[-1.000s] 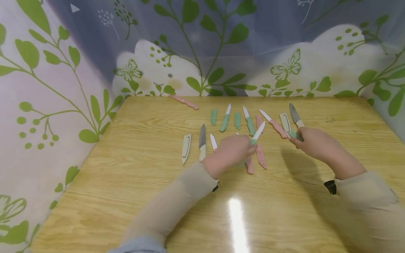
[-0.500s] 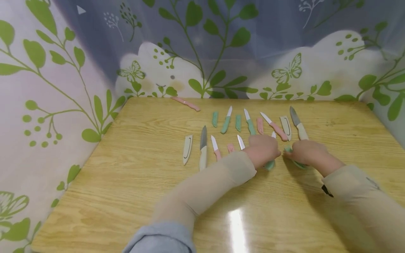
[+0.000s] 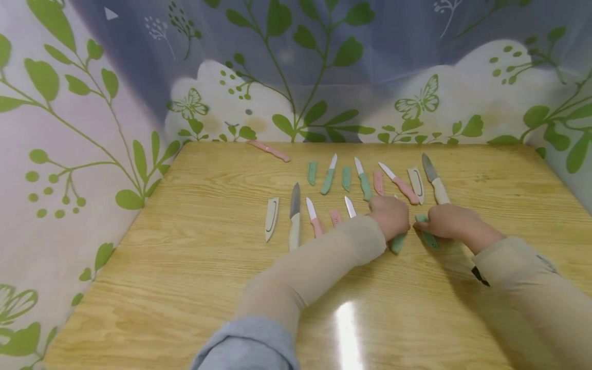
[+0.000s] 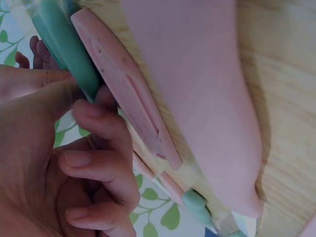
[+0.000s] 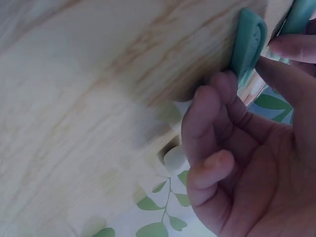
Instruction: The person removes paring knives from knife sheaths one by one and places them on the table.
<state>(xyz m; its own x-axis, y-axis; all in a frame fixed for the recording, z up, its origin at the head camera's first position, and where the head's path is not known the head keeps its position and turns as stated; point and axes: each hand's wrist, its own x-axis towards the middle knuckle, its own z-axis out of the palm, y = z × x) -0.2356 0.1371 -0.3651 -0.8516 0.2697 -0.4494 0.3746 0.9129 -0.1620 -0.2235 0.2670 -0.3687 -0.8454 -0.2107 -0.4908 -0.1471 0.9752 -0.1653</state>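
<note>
My left hand [image 3: 391, 215] pinches the green handle of a paring knife [image 3: 398, 243] at the table's right-centre. Its blade is mostly hidden behind the hand. Close on the right, my right hand [image 3: 450, 224] holds a green knife sheath [image 3: 428, 237] between thumb and fingers, low at the tabletop. In the right wrist view this sheath [image 5: 249, 47] stands between the thumb and fingertips, with the green handle [image 5: 298, 17] just beyond. Beside the left fingers, the left wrist view has a pink sheath [image 4: 128, 84] and a large pink knife handle [image 4: 197, 98] lying on the wood.
Across the wooden table [image 3: 185, 288] lie a back row and a front row of knives and sheaths. A cream-handled knife [image 3: 295, 218] and cream sheath [image 3: 272, 218] end the front row. Another cream-handled knife [image 3: 436, 180] lies beyond my right hand. A pink knife [image 3: 269, 150] lies far left.
My left hand has moved right and down to the table with the green knife. My right hand has come down and nearer with the green sheath, below the back row.
</note>
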